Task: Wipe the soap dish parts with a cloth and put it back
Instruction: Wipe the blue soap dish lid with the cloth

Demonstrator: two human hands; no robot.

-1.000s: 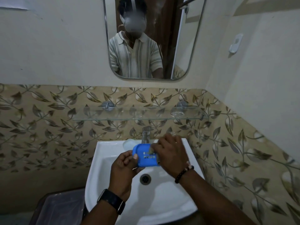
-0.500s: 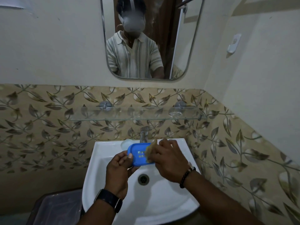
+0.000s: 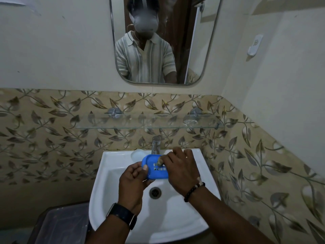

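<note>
Head view: left hand [image 3: 132, 182] pinches soap dish [image 3: 154, 167] rim; right hand [image 3: 181, 170] presses cloth [image 3: 159, 160] inside.

- One view only, worn on the head, looking forward and down.
- It faces the wall squarely, with the mirror [image 3: 161, 41] at the top and the sink [image 3: 123, 217] close below.
- The wide lens bends the shelf [image 3: 149, 125] and the side wall.

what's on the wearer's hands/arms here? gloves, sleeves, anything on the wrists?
No gloves; both forearms bare, no sleeves in the direct view. Left hand: black smartwatch with a wide black strap on the wrist. Right hand: dark beaded bracelet with one pale bead on the wrist. No rings visible. The mirror shows a short-sleeved striped polo shirt.
</note>
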